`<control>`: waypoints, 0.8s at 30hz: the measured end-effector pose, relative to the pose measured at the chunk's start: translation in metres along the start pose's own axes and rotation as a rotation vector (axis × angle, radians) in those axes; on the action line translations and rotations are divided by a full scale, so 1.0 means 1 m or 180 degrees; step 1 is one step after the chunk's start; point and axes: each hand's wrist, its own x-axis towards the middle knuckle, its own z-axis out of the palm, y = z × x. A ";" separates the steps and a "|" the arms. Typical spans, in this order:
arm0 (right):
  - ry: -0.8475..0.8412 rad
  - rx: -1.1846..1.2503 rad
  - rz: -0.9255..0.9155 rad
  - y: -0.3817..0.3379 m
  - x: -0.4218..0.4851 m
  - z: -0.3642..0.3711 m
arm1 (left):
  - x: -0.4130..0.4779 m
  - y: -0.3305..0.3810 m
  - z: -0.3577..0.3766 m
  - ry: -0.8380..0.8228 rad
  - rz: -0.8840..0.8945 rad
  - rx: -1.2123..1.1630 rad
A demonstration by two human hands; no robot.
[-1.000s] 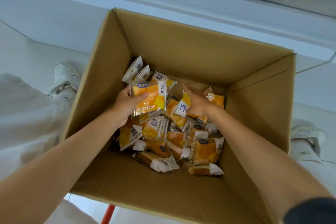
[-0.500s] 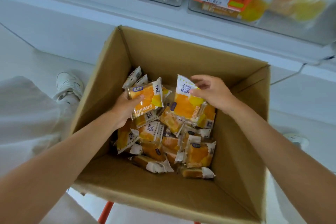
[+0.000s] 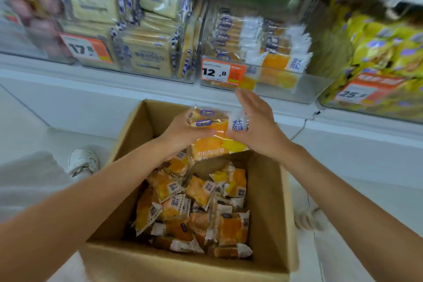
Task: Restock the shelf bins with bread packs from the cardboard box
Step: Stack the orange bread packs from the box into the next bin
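Observation:
An open cardboard box [image 3: 272,208] sits below me with several orange-and-white bread packs [image 3: 196,210] piled inside. Above the box's far end I hold a small stack of bread packs [image 3: 212,133] between both hands. My left hand [image 3: 180,135] grips the stack from the left with the fingers curled under it. My right hand [image 3: 256,126] presses flat against its right side, fingers straight and pointing up. Just above, a clear shelf bin [image 3: 286,89] with a 12.8 price tag [image 3: 223,72] holds the same orange packs.
To the left stands a bin of pale sliced-bread packs [image 3: 146,30] with a 17.8 tag [image 3: 88,49]. At the right is a bin of yellow packs [image 3: 377,57]. A white shelf ledge [image 3: 114,80] runs under the bins. White shoes [image 3: 82,161] flank the box on the floor.
Both hands rose out of the box and came together, joining their packs into one stack near the 12.8 bin. My view tilted up, bringing the shelf bins into sight.

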 end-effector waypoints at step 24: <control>0.0227 -0.1021 0.0423 0.110 0.107 -0.182 | 0.179 0.205 0.105 -0.0646 0.1670 0.2318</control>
